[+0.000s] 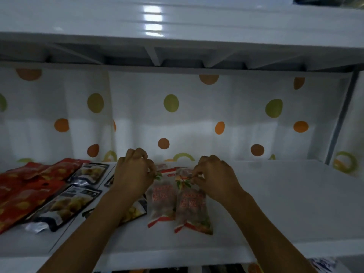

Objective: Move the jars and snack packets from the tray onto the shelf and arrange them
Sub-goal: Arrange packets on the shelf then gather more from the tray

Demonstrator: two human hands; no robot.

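red unreadable lettering (190,200) on snack packets (163,203)

On the white shelf (285,203), at frame centre, two translucent red-printed snack packets (192,209) lie flat side by side, the left hand (136,172) and right hand (214,178) pinching their top ends. Black-and-silver packets (65,205) and overlapping red packets (25,194) lie lower left.

The left hand (134,170) pinched the top end of the left packet (162,201) and the right hand (214,176) that of the right packet (194,209), both lying side by side on the white shelf (285,203). Left of the grips lay black packets (65,207) and red packets (23,192); beyond them hung a dotted cloth (177,119).
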